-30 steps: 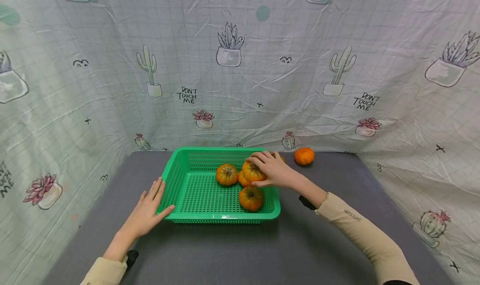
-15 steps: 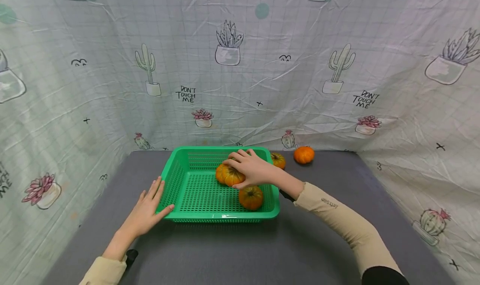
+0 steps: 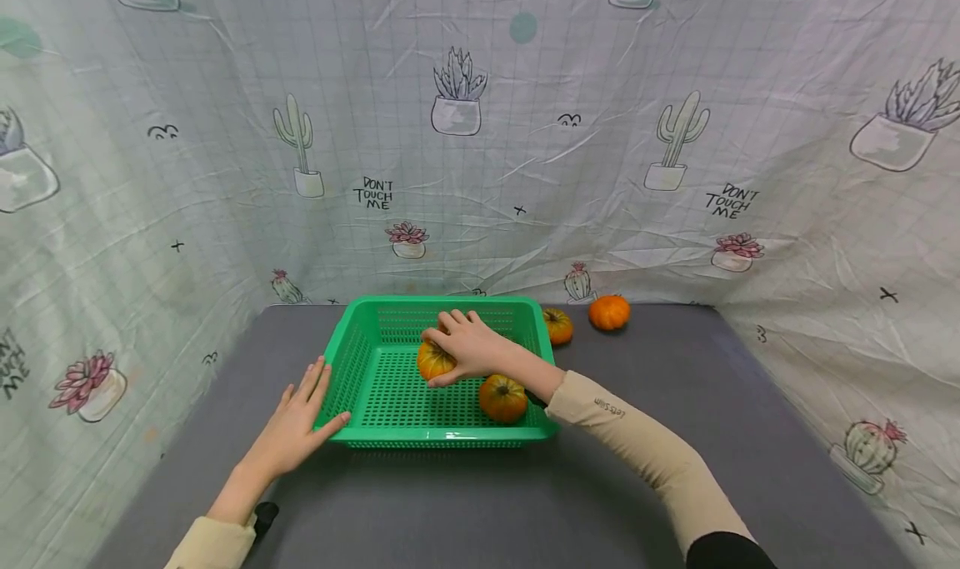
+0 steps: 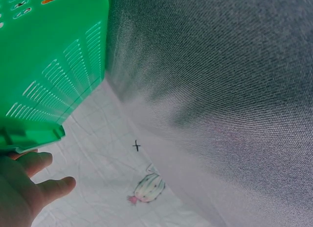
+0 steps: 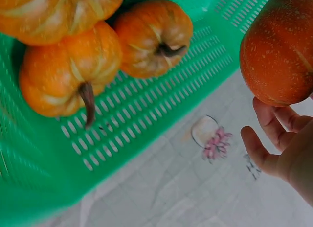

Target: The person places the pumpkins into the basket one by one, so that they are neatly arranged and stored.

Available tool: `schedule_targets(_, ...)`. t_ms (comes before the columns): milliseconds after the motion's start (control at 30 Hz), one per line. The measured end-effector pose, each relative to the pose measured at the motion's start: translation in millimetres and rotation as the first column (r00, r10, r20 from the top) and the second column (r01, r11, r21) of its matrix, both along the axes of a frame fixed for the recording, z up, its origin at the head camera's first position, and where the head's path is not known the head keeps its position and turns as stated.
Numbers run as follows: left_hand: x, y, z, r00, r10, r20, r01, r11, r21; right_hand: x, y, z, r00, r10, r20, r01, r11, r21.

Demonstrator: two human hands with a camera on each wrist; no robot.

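Note:
My right hand grips a small orange-yellow pumpkin over the middle of the green plastic basket. In the right wrist view that pumpkin shows its reddish-orange side, with the fingers curled at it. One pumpkin sits at the basket's front right. Others, such as the stemmed pumpkin in the right wrist view, are mostly hidden behind my right hand and forearm in the head view. My left hand rests with straight fingers on the basket's left rim, near the front corner.
Just outside the basket's right side lies a yellow-orange pumpkin. A brighter orange pumpkin stands farther right at the back. The dark grey table is bordered by a hanging printed cloth at the back and sides.
My right hand has carried the pumpkin leftward from the basket's right side to its middle. The pumpkin outside the right rim has come into view. My left hand stays put.

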State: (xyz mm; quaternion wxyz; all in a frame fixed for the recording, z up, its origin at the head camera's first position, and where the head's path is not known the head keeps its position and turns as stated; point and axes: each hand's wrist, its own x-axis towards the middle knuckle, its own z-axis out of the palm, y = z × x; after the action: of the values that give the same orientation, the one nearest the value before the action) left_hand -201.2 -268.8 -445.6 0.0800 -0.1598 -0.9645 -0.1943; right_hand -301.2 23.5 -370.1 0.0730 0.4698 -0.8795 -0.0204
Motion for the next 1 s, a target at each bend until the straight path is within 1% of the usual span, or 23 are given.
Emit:
schedule_targets(100, -0.1, 0.9, 0.1, 1.000, 0.001, 0.000, -0.001, 1.000, -0.004, -3.9, -3, -8.5, 1.000, -0.025, 0.009, 0.025, 1.000, 0.017)
schedule_targets(200, -0.7, 1.6, 0.2, 1.000, 0.005, -0.004, -0.005, 1.000, -0.007, -5.6, -6, -14.3, 1.000, -0.023, 0.010, 0.023, 0.999, 0.035)
schedule_targets(367, -1.8, 1.9, -0.4, 1.000, 0.006, -0.009, -0.006, 1.000, -0.008, -4.9, -9, -21.0, 1.000, -0.001, 0.006, 0.000, 0.997, 0.074)
schedule_targets(533, -1.9, 0.6, -2.3, 1.000, 0.004, -0.010, -0.004, 1.000, -0.011, -5.5, -10, -30.5, 0.999, 0.040, -0.033, -0.036, 0.993, 0.117)
schedule_targets(667, -1.8, -0.2, -3.5, 1.000, 0.003, -0.007, -0.003, 1.000, -0.001, -5.8, -12, -35.9, 0.998, 0.052, -0.027, -0.047, 0.988, 0.146)
schedule_targets(767, -1.5, -0.1, -3.4, 1.000, 0.005, -0.009, -0.005, 1.000, 0.000, -5.7, -13, -38.6, 0.999, 0.045, -0.011, -0.043, 0.983, 0.181)
schedule_targets(1000, -0.6, 1.3, -1.4, 1.000, 0.010, -0.003, -0.010, 1.000, -0.006, -1.5, -13, -42.0, 0.999, 0.036, 0.005, -0.036, 0.959, 0.280)
